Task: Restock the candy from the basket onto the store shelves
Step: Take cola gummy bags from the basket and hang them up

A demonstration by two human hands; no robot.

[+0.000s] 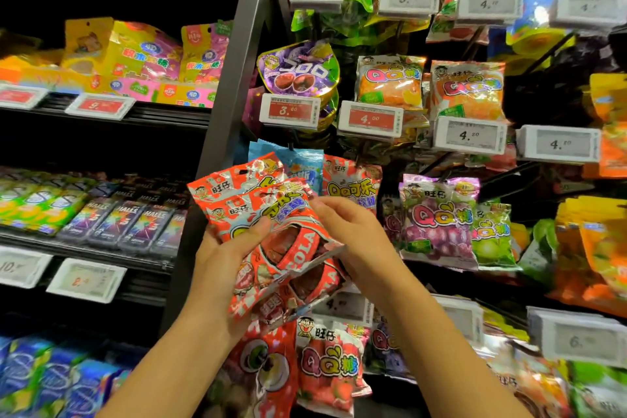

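Note:
My left hand (225, 256) grips a small stack of red cola candy bags (268, 214), thumb across the front of the top bag. My right hand (353, 231) holds the right edge of the same stack, its fingers curled on the top bag's upper corner. The bags sit tilted in front of the peg display. Directly behind them hangs a matching red cola bag (353, 183) on a peg, with a blue bag (298, 166) to its left. The basket is out of view.
Peg hooks carry orange (390, 81), purple grape (437, 217) and green (492, 237) candy bags with price tags (371, 119) in front. A grey upright post (237, 71) divides them from flat shelves at left holding mint packs (129, 224). Strawberry bags (329, 373) hang below my hands.

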